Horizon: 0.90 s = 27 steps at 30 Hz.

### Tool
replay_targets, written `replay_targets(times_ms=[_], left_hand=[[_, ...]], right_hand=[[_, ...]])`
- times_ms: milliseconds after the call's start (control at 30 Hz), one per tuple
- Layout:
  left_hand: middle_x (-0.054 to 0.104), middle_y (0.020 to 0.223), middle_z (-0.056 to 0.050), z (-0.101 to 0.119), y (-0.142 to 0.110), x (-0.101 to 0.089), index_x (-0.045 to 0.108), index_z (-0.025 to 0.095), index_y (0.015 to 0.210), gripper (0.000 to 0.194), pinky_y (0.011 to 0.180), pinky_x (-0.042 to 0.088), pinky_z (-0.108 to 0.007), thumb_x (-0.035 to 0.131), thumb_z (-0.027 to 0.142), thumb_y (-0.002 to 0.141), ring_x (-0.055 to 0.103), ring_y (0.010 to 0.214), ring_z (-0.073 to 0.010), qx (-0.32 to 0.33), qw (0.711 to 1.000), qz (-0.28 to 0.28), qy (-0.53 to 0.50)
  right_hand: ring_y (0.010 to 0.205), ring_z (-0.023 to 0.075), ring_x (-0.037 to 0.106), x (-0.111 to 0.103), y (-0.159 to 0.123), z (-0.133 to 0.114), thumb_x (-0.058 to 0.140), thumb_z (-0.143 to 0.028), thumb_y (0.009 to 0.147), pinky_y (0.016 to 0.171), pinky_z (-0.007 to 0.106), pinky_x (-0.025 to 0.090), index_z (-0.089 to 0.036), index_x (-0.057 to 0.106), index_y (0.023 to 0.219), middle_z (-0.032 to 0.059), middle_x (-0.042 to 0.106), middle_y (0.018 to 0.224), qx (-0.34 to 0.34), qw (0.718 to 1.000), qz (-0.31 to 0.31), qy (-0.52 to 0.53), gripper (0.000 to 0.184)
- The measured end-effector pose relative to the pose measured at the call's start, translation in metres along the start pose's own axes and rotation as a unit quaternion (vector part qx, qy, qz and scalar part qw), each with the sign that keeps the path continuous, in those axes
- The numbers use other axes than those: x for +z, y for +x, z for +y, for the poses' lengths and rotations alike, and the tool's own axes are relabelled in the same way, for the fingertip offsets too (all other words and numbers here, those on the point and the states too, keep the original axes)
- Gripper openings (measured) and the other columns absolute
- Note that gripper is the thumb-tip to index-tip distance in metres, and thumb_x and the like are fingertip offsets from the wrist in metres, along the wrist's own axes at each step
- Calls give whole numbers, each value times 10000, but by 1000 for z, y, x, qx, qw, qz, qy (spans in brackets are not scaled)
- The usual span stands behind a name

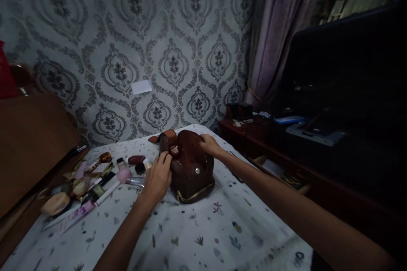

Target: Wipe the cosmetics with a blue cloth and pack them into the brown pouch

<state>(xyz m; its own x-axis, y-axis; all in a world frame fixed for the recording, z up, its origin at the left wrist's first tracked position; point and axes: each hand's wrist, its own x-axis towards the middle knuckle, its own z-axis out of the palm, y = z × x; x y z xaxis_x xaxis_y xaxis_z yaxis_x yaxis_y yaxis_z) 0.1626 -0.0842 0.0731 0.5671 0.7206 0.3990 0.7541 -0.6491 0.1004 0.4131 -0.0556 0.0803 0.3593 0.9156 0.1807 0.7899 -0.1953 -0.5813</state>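
A dark brown handbag (190,182) stands on the patterned white cloth, its top gaping and a zipper along its lower front edge. My left hand (157,176) has its fingers closed on the left rim of the bag, near its handle. On the far right side, my right hand (209,145) pinches the bag's upper rim; its fingertips are partly hidden. Behind the bag lies a brown strap or case (167,136). Close to my left wrist are a makeup brush (135,182) and a small dark jar (140,168). The bag's inside is too dark to make out.
Cosmetics crowd the left side, including a tan round compact (56,204) and a pink tube (74,216). A brown box (34,144) stands far left. At right is a dark desk (254,142) with an open drawer (280,173) and a large black screen (343,76).
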Motion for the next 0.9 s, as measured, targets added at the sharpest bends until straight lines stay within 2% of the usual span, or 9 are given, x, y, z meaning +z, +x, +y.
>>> replay_targets(times_ms=[233, 367, 500, 567, 667, 733, 833, 867, 900], left_hand=[[532, 1403, -107, -9, 3, 1, 540, 202, 1160, 386, 880, 551, -410, 437, 19, 836, 609, 1156, -271, 5, 999, 21, -31], [524, 1437, -92, -10, 2, 3, 556, 212, 1175, 413, 879, 566, -421, 428, 17, 835, 602, 1185, -280, 6, 998, 40, -43], [510, 1468, -89, -5, 1, 7, 560, 214, 1242, 491, 973, 531, -449, 411, -3, 827, 581, 1214, -279, 10, 996, 57, -63], [475, 1508, -75, -2, -2, 10, 515, 227, 1325, 564, 1011, 510, -459, 400, -9, 826, 563, 1242, -276, 11, 995, 60, -83], [360, 1586, -88, -6, -10, 17, 343, 225, 1477, 707, 1057, 480, -445, 393, -13, 813, 480, 1345, -260, 11, 989, 74, -124], [312, 1602, -120, -18, -18, 24, 244, 198, 1522, 758, 1080, 461, -430, 400, -6, 808, 407, 1407, -251, 1, 987, 88, -135], [375, 1541, -145, -53, -32, 34, 308, 185, 1487, 704, 1056, 471, -431, 430, 17, 815, 428, 1381, -264, -55, 991, 77, -92], [418, 1502, -144, -68, -37, 36, 371, 189, 1448, 651, 1032, 482, -434, 441, 25, 821, 454, 1351, -269, -79, 993, 62, -66], [460, 1462, -139, -82, -41, 38, 431, 192, 1400, 577, 1011, 491, -430, 446, 43, 842, 469, 1326, -268, -95, 994, 43, -42]], right_hand=[[863, 227, 659, 5, -1, 0, 607, -246, 791, 710, 256, 452, -123, 723, 1034, 104, 742, 917, 5, 1000, 7, 3, 296], [858, 221, 662, 3, -4, -3, 588, -205, 780, 698, 250, 447, -127, 730, 1006, 107, 744, 928, 0, 1000, 12, -4, 278], [878, 225, 666, 1, -5, -5, 559, -148, 768, 705, 250, 449, -120, 735, 954, 110, 746, 932, -18, 1000, 10, -14, 258], [893, 237, 668, 1, -3, -5, 549, -121, 758, 727, 262, 460, -107, 733, 947, 119, 746, 937, -26, 999, 14, -19, 264], [895, 247, 675, 1, -2, -5, 565, -126, 760, 774, 289, 486, -97, 718, 999, 127, 744, 945, -42, 999, 26, -16, 285], [948, 263, 670, 0, -7, -9, 588, -172, 782, 832, 330, 502, -93, 665, 1147, 145, 728, 1034, -52, 998, 41, -9, 381], [1182, 291, 574, -1, -35, -26, 550, -215, 842, 1004, 434, 449, -125, 535, 1329, 172, 621, 1281, -105, 987, 120, 11, 496], [1214, 298, 549, 1, -49, -35, 530, -203, 854, 1037, 464, 427, -131, 573, 1276, 175, 612, 1283, -176, 966, 186, 37, 430], [1224, 290, 542, 5, -66, -45, 512, -201, 878, 1053, 474, 420, -151, 602, 1226, 164, 614, 1271, -256, 940, 216, 65, 364]])
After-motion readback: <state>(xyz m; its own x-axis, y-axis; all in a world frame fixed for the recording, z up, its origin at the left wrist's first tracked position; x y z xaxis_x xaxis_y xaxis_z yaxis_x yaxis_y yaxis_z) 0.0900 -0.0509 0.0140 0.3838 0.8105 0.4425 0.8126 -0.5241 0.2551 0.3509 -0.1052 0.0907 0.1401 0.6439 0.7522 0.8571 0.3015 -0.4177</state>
